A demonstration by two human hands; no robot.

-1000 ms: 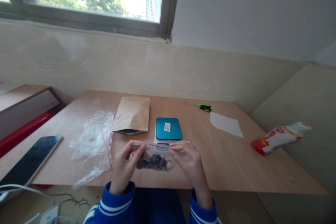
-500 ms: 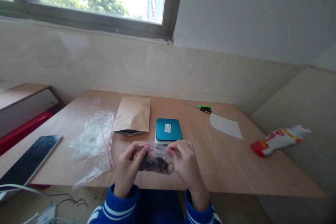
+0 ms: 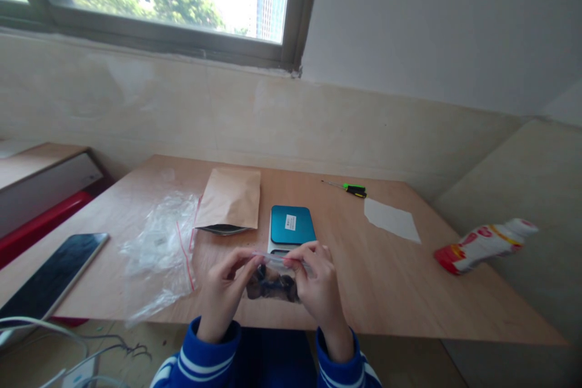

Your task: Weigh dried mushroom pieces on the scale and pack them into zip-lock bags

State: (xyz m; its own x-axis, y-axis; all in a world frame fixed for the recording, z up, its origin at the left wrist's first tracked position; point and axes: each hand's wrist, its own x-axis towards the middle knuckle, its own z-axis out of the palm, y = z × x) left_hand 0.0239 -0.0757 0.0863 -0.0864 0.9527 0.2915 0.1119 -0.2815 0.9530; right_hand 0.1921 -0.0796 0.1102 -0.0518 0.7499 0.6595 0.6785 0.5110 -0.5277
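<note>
Between my two hands hangs a small clear zip bag (image 3: 271, 287) with dark, lumpy pieces inside; what they are I cannot make out. My left hand (image 3: 226, 288) pinches the bag's top edge at its left end, thumb against fingers. At the right end my right hand (image 3: 318, 282) pinches the same edge. Just beyond the bag lies a small scale with a blue-green top (image 3: 293, 225) and a white label, its near edge partly hidden by the bag and my right hand. Behind my left hand rests a brown paper pouch (image 3: 231, 199), its mouth toward me and slightly gaping.
Several clear zip bags (image 3: 159, 236) lie heaped at the left, beside a dark phone (image 3: 54, 276). Screwdrivers (image 3: 352, 188) and a torn white paper (image 3: 391, 220) lie at the back right. A red-and-white bottle (image 3: 484, 247) stands at the right. Cables (image 3: 59, 326) run at the lower left.
My right hand has shifted slightly left along the bag's top edge, and both hands still pinch it. The bag has tilted a little, showing more of the scale's front.
</note>
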